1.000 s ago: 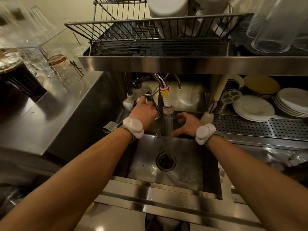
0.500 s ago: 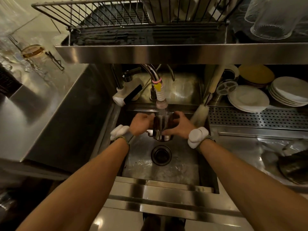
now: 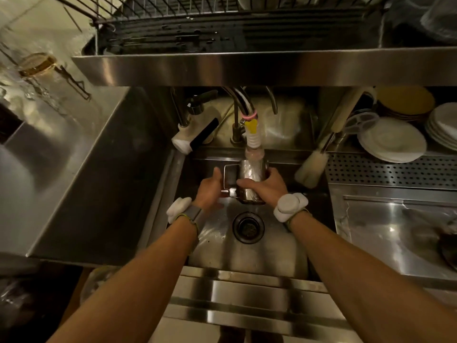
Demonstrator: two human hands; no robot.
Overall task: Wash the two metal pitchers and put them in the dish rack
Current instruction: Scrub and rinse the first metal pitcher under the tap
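Note:
A shiny metal pitcher (image 3: 252, 169) is held upright over the sink (image 3: 247, 253), right under the tap's white nozzle (image 3: 254, 147). My right hand (image 3: 267, 186) wraps around the pitcher's body from the right. My left hand (image 3: 210, 189) holds the pitcher's handle (image 3: 228, 177) on its left side. The wire dish rack (image 3: 197, 21) sits on the steel shelf above the sink. Only one pitcher shows here.
A bottle brush (image 3: 311, 169) leans at the sink's right edge. White plates (image 3: 393, 139) are stacked on the perforated drainboard (image 3: 390, 172) to the right. A white water heater tap (image 3: 195, 132) sticks out at back left. Glass jars (image 3: 37, 65) stand on the left counter.
My left hand came off the tap and went down to the pitcher's handle. The pitcher rose under the nozzle, held by both hands. The view tilted down.

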